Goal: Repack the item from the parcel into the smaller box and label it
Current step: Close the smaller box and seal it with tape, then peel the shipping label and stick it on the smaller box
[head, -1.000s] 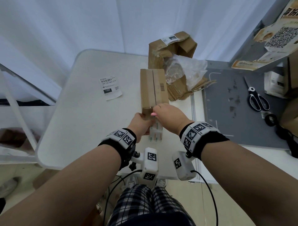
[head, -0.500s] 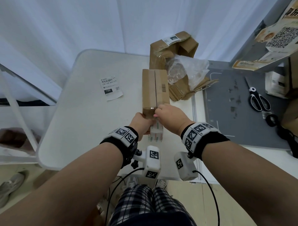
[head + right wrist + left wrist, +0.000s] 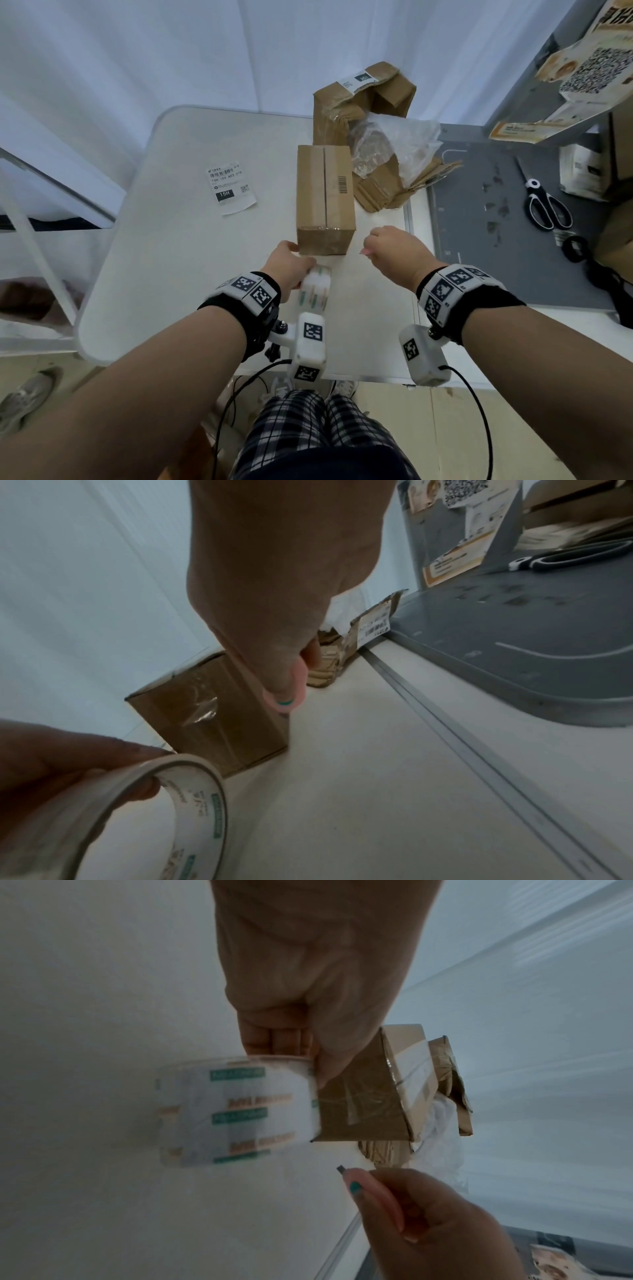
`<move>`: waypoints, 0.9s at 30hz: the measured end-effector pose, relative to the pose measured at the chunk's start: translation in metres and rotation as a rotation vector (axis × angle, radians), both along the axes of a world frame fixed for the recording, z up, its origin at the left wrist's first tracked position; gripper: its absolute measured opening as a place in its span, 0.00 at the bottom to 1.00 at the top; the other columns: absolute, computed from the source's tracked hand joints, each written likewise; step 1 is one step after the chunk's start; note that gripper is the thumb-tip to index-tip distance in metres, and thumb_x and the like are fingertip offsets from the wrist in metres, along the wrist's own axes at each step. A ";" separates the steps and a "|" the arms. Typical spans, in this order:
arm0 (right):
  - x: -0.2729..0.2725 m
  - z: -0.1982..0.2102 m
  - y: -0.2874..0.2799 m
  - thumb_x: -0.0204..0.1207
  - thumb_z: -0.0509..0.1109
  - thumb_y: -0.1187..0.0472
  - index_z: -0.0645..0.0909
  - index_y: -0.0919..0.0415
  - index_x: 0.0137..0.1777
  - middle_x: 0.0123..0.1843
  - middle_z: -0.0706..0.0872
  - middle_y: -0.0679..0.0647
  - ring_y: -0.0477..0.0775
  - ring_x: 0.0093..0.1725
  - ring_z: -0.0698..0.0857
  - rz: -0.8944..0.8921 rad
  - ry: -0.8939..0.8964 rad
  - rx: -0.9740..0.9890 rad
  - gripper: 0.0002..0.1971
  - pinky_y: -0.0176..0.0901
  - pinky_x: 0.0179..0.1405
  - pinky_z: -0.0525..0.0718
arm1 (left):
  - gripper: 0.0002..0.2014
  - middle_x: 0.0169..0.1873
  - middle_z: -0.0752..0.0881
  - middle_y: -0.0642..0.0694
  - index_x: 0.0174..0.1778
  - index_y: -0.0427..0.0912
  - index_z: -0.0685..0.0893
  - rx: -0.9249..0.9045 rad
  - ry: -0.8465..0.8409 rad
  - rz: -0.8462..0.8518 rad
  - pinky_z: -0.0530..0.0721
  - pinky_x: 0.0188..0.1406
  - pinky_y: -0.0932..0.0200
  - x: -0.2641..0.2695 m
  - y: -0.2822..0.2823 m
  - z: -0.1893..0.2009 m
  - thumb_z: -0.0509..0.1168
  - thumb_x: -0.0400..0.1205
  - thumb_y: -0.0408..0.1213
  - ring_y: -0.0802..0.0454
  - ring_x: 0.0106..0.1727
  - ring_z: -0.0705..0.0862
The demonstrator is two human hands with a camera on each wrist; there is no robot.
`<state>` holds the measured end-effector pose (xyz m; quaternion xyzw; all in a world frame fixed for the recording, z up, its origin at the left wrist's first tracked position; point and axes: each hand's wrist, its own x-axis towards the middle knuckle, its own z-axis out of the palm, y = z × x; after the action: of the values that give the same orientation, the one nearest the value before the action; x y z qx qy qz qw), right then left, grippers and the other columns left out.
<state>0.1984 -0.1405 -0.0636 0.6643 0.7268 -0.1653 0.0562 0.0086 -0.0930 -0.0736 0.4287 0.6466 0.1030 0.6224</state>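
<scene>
We've got the left hand (image 3: 289,265) wrapped round the tape roll (image 3: 317,286), fingers through the core and thumb on the outer wrap, parked right against the near end face of the smaller box (image 3: 325,192), probably so the tape run stays short and square to that face. Right hand (image 3: 394,255) sits just off the box's right near corner, fingers curled, touching nothing we can confirm; left wrist view shows a small dark bit at its fingertip, too small to identify.

Smaller box lies lengthwise mid-tabletop (image 3: 178,260), flaps closed, centre seam on top, barcode printed near its right edge. Plain brown corrugated, crisp corners. Clear tape already crosses the near end face, wrinkled and glossy, so we judge sealing is close to finished.

Tape roll: translucent film, green and orange print, stiff ring.

Opened parcel (image 3: 363,99) stands at the far edge behind the box, torn and slumped, with crumpled clear plastic wrap (image 3: 397,144) spilling out towards the right edge. The item itself isn't visible; presumably inside the smaller box.

Shipping label (image 3: 229,188) lies flat left of the box, well apart, unapplied. That's the remaining step. Scissors (image 3: 544,205) rest on the grey mat (image 3: 479,274) off to the right.
</scene>
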 end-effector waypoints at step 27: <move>0.113 -0.036 -0.032 0.78 0.68 0.51 0.85 0.66 0.50 0.45 0.87 0.60 0.61 0.48 0.84 -0.962 0.380 -0.033 0.17 0.41 0.43 0.75 | 0.13 0.43 0.80 0.46 0.48 0.39 0.84 1.244 0.842 -1.667 0.62 0.68 0.43 0.142 0.018 0.037 0.57 0.76 0.23 0.42 0.57 0.72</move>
<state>0.3111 -0.1722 -0.0993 0.8807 0.3336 -0.3017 -0.1486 0.1505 -0.0753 -0.0362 0.9645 0.1525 -0.1939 -0.0937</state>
